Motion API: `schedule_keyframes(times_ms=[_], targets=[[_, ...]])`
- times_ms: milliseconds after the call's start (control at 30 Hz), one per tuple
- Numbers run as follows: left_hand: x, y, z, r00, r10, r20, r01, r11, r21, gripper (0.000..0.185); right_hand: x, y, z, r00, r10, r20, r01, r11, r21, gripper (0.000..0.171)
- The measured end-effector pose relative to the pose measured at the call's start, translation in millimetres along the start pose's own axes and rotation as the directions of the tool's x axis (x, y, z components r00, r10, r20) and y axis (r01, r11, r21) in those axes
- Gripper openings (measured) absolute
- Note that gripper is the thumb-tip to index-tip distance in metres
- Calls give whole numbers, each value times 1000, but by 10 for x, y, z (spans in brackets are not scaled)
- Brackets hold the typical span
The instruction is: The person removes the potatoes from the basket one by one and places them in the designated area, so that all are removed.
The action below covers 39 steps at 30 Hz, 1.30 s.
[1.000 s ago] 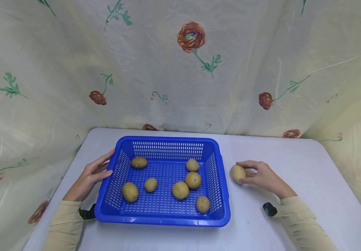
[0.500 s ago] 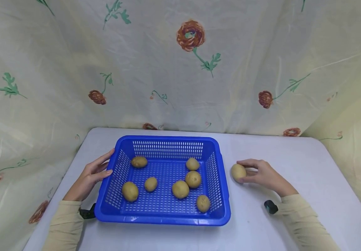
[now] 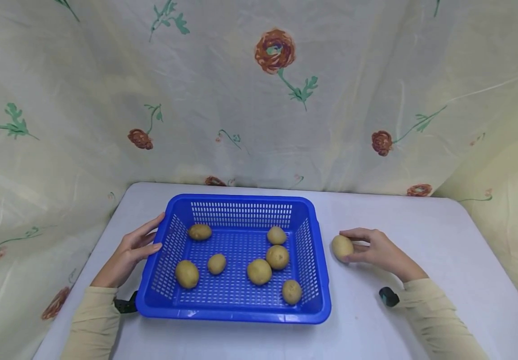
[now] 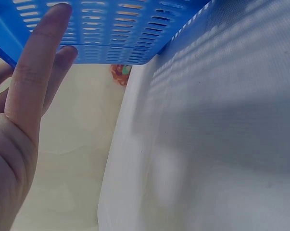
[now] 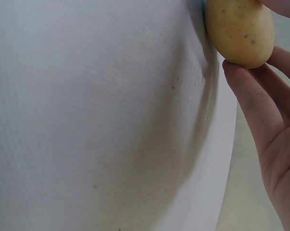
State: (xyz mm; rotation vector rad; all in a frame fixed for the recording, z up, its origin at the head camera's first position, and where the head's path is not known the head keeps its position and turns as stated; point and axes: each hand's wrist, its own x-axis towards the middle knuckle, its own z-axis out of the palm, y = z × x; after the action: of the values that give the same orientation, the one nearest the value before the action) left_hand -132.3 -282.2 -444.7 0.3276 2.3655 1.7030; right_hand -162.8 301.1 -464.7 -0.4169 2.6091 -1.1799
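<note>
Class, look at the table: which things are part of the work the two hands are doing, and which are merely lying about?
In use:
- loose potato, pinched by the right hand
- blue basket, its side touched by the left hand
- seven potatoes in the basket

Merely about:
- white table
- flowered curtain behind

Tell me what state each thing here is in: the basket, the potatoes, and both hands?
Blue slotted plastic basket: upright on the white table, holding seven potatoes.
Seven small brown potatoes in the basket: lying loose, spread apart.
Single brown potato outside the basket: on the table, gripped.
Left hand: straight fingers resting against the basket's left wall.
Right hand: fingers curled round the single potato.
</note>
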Motion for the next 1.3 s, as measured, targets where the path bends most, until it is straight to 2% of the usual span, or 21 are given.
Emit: schedule_keyframes(times_ms=[400,667,967,1300], targets=[[-4,8,3,1000,0,2,0,1000,4,68,-5,-8,-2,999,36,28,-36,999,-1,72],[-16,15,-4,1000,9,7,-9,1000,-1,68,13,9,-7,999,7,33,-7,1000,1,73],[-14,16,-2,1000,0,-1,0,1000,-6,68,29,0,-34,998,51,28,-50,998,-28,75],[-3,31,13,1000,-9,-3,9,1000,-2,68,-8,-54,-127,1000,17,-2,-17,1000,-24,74]])
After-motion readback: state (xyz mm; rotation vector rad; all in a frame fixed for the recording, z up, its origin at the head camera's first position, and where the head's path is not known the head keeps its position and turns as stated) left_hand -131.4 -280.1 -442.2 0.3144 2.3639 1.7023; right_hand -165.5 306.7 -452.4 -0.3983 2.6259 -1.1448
